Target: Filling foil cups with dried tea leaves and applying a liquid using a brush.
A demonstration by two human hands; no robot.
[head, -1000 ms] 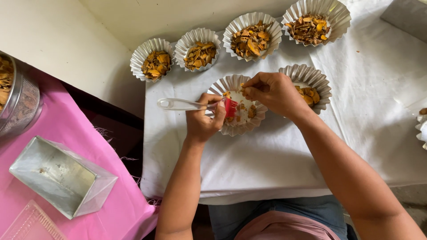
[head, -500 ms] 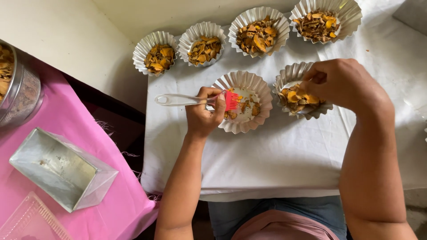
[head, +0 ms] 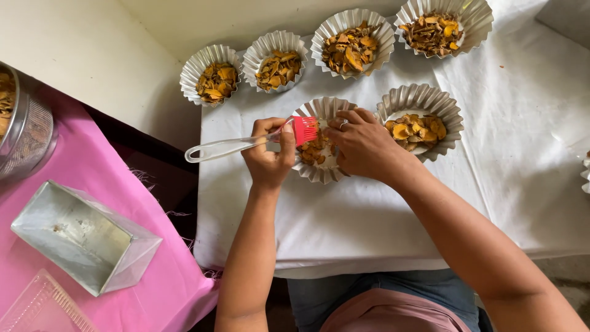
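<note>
Brush (head: 303,130) clamped in your left hand (head: 268,155) over the near foil cup (head: 319,175), right hand (head: 362,144) pinching chips inside; five cups beyond it already filled

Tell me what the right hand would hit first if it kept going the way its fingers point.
The right hand points left, toward the red brush head held by the left hand; it would likely meet that first.

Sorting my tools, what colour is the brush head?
The brush head is red-pink, on a clear handle, seen in the head view.

pink cloth (head: 37,215) | metal loaf tin (head: 83,237); mesh sieve (head: 27,126); clear plastic tray (head: 43,307)
</note>
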